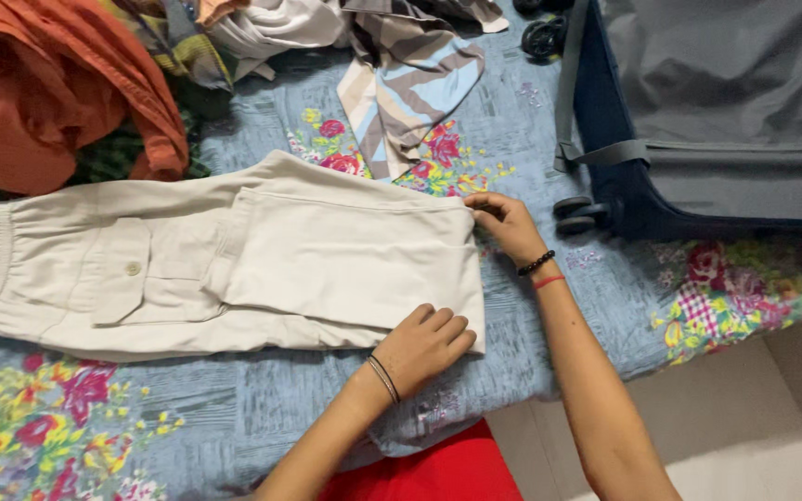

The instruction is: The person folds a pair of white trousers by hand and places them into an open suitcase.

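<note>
At the frame's center, both hands, the left hand (424, 343) and right hand (503, 221), are gripping the folded trousers (234, 264) at its 2 corners, keeping the fold flat on the bed (234, 408).

You had even, soft indoor light, faint shadows under your hands (429, 343), no glare, cream trousers (234, 260) sharp, frame corners slightly softer and dimmer.

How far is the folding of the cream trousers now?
Done: the cream trousers lie flat on the floral bedsheet, lower legs folded back once. In hand: the left hand and right hand grip the fold's two corners. Left: the elastic waist end is unfolded; the orange garment and striped cloth lie loose.
</note>
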